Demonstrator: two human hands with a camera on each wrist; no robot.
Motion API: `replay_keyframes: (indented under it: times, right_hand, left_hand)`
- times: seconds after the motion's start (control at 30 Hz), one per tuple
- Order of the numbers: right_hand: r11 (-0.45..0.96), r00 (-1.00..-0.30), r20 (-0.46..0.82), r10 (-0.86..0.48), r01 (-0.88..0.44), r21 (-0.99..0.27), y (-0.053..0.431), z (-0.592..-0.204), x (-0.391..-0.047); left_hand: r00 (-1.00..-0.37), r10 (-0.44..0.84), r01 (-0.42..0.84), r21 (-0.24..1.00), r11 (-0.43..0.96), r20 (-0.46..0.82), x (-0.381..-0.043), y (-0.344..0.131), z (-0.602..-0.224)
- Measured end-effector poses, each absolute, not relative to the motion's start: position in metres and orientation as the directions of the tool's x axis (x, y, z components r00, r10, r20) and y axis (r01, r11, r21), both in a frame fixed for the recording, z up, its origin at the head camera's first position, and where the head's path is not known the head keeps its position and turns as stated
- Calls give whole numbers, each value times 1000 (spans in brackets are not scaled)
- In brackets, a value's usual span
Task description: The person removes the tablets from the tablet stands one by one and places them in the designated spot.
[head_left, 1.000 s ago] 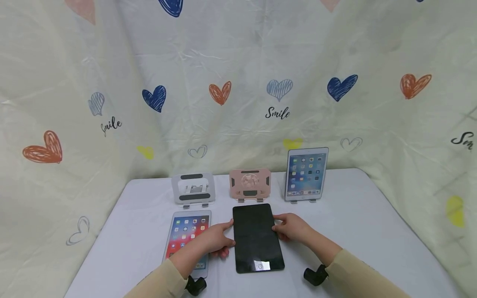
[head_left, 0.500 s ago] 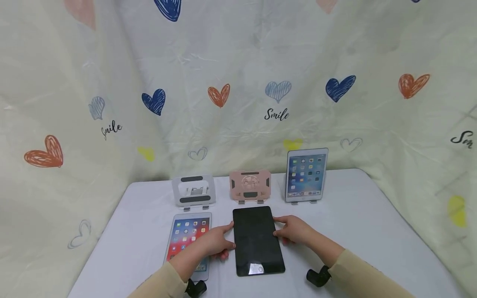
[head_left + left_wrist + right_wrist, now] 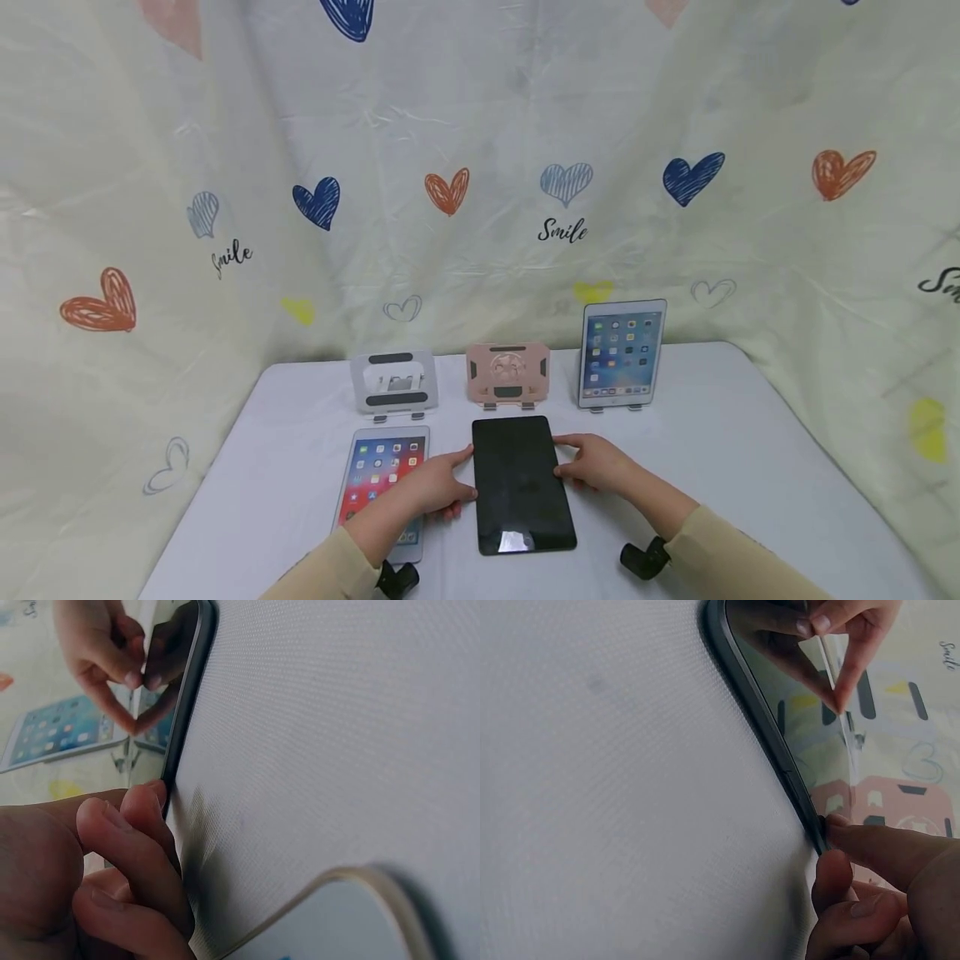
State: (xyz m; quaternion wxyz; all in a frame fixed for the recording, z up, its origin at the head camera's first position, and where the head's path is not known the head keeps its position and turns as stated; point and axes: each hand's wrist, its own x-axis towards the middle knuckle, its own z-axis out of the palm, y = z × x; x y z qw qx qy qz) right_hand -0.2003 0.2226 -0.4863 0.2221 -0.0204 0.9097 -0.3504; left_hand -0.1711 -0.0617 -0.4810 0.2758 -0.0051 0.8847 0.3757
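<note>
One black tablet (image 3: 522, 483) lies screen up on a white table (image 3: 750, 475), near the middle. The left hand (image 3: 435, 483) grips its left edge and the right hand (image 3: 600, 462) its right edge, with thumb and index fingertips at the rim. Just left lies a lit tablet (image 3: 378, 471), partly covered by the left arm (image 3: 367, 527). Behind, from left to right, are a gray stand (image 3: 395, 399), a pink stand (image 3: 487, 388) and an upright white tablet (image 3: 621, 354).
</note>
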Motion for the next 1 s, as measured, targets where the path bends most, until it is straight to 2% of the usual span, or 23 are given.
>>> replay_keyframes:
  times: [0.27, 0.67, 1.0]
  right_hand:
    - [750, -918, -349, -190, 94, -655, 227, -485, -199]
    - [746, -953, -266, -145, 72, -662, 235, -477, -197]
    - [748, -961, -249, -121, 77, -660, 247, -473, -199]
  left_hand:
    - [-888, 158, -166, 620, 767, -433, -175, -62, -489]
    - [-932, 142, -152, 715, 682, -334, -172, -62, -479]
    - [-947, 184, -95, 776, 624, -264, -183, -56, -466]
